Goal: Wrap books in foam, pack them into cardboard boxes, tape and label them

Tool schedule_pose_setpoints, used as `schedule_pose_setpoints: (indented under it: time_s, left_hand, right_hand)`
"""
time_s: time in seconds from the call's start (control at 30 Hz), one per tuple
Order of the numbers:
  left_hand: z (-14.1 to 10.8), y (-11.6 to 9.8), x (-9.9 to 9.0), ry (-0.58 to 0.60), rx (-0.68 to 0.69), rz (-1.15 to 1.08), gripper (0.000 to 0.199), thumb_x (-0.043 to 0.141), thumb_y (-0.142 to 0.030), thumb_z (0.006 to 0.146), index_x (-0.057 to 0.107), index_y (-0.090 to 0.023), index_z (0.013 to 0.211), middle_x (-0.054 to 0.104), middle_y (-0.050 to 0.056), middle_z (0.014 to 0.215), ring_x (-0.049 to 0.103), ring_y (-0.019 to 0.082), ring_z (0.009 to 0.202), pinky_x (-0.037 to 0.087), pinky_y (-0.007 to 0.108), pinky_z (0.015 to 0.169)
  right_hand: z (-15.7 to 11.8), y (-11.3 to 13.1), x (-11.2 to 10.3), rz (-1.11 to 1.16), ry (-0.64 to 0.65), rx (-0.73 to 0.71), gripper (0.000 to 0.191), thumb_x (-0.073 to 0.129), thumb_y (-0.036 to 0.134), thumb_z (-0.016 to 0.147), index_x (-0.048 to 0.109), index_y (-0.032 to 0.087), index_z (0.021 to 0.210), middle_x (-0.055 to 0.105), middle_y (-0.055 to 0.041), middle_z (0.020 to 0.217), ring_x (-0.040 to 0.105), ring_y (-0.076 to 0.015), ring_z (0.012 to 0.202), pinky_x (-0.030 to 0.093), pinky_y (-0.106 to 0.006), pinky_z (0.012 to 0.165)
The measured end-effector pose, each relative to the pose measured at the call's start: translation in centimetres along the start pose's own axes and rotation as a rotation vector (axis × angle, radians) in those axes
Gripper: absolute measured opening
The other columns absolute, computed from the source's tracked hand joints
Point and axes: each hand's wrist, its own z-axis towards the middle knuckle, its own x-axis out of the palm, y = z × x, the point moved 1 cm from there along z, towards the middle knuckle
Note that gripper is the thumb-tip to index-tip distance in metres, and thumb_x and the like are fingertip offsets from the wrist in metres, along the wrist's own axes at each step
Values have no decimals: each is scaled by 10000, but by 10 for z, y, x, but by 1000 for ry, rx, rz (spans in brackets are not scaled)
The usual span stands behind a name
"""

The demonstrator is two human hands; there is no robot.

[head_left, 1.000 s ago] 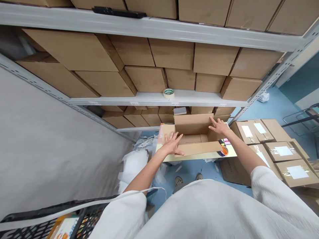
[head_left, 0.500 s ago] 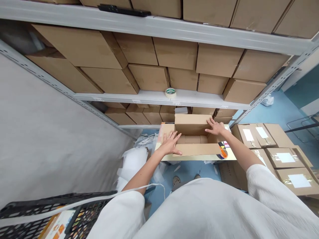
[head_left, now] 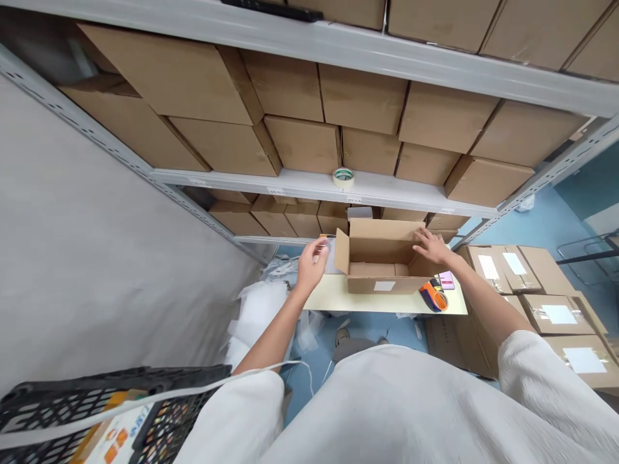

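An open cardboard box (head_left: 382,258) stands on a pale yellow board (head_left: 372,300), its top flaps spread and a white label (head_left: 384,285) on its near side. My right hand (head_left: 432,248) rests with spread fingers on the box's right flap. My left hand (head_left: 312,263) is raised just left of the box, off its left flap, with fingers curled together. Whether they pinch something thin is hard to tell. An orange-and-black tape dispenser (head_left: 434,298) and pink sticky notes (head_left: 445,280) lie on the board by the box's right corner.
Steel shelves (head_left: 319,183) packed with cardboard boxes rise ahead, with a tape roll (head_left: 343,177) on one shelf. Taped boxes (head_left: 532,303) stack to the right. White packing material (head_left: 256,316) lies left of the board. A black plastic crate (head_left: 97,412) sits at lower left.
My left hand has lifted off the box and moved left. The near flap no longer stands toward me, and the box's labelled side now shows. The view has shifted slightly.
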Motion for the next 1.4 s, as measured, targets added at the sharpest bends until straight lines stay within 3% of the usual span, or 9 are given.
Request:
schedule_pose_setpoints:
  time_s: [0.1, 0.23, 0.47, 0.6, 0.77, 0.97, 1.17, 1.27, 1.4]
  left_hand:
    - [13, 53, -3, -99, -253, -40, 363, 580, -403, 1019, 663, -213, 1317, 771, 129, 1243, 743, 256, 1150, 594, 424, 1072]
    - [23, 126, 5, 75, -644, 147, 422, 675, -277, 897, 636, -202, 1310, 790, 118, 1153, 762, 295, 1157, 581, 447, 1083]
    - [37, 192, 25, 288, -825, 408, 594, 770, -370, 836, 594, -143, 1356, 690, 289, 1448, 652, 433, 1409, 542, 518, 1124]
    - [42, 203, 30, 347, -907, 428, 534, 784, -355, 814, 605, -157, 1276, 690, 294, 1403, 651, 453, 1387, 550, 548, 1094]
    - [38, 197, 34, 172, -680, 223, 520, 853, -351, 731, 591, -191, 1150, 695, 218, 1263, 639, 444, 1330, 525, 577, 1053]
    - [45, 200, 43, 280, -939, 449, 571, 909, -287, 662, 607, -153, 1128, 615, 339, 1394, 555, 558, 1408, 454, 685, 1093]
    - [44, 203, 46, 230, -870, 418, 411, 874, -276, 657, 588, -236, 949, 670, 209, 1246, 581, 491, 1374, 477, 630, 1067]
    - [42, 205, 45, 175, -790, 252, 416, 846, -224, 643, 503, -253, 876, 702, 125, 1035, 667, 411, 1208, 509, 548, 1003]
    - [45, 204, 43, 231, -713, 169, 427, 819, -235, 660, 429, -287, 826, 664, 22, 804, 723, 316, 981, 550, 436, 877]
  right_hand:
    - [-5, 5, -6, 11, 8, 32, 788, 337, 718, 1080, 381, 295, 1744, 257, -176, 1837, 451, -478, 1570, 314, -759, 1262]
    - [-13, 14, -10, 3, 22, 64, 798, 329, 722, 1084, 398, 268, 1737, 266, -178, 1834, 411, -463, 1607, 308, -720, 1291]
    - [-27, 30, -16, -14, 35, 137, 784, 340, 696, 1092, 387, 263, 1743, 287, -175, 1827, 405, -454, 1612, 357, -702, 1278]
    - [-33, 36, -20, 28, 51, 180, 800, 331, 716, 1092, 407, 242, 1732, 278, -180, 1827, 414, -447, 1608, 394, -645, 1279]
    - [-36, 41, -21, 38, 55, 212, 791, 361, 692, 1097, 357, 253, 1755, 263, -160, 1835, 389, -431, 1625, 404, -610, 1287]
    - [-37, 46, -21, 37, 53, 232, 784, 373, 658, 1104, 319, 250, 1771, 267, -163, 1834, 405, -440, 1610, 410, -628, 1278]
    - [-34, 46, -23, 26, 75, 250, 784, 350, 673, 1104, 368, 226, 1748, 253, -164, 1838, 414, -428, 1609, 411, -598, 1285]
    - [-30, 45, -23, 18, 83, 250, 796, 358, 672, 1099, 379, 203, 1742, 263, -177, 1833, 417, -434, 1606, 412, -598, 1283]
    - [-25, 41, -20, 16, 65, 235, 789, 353, 683, 1096, 381, 233, 1743, 279, -174, 1828, 436, -450, 1589, 406, -639, 1268]
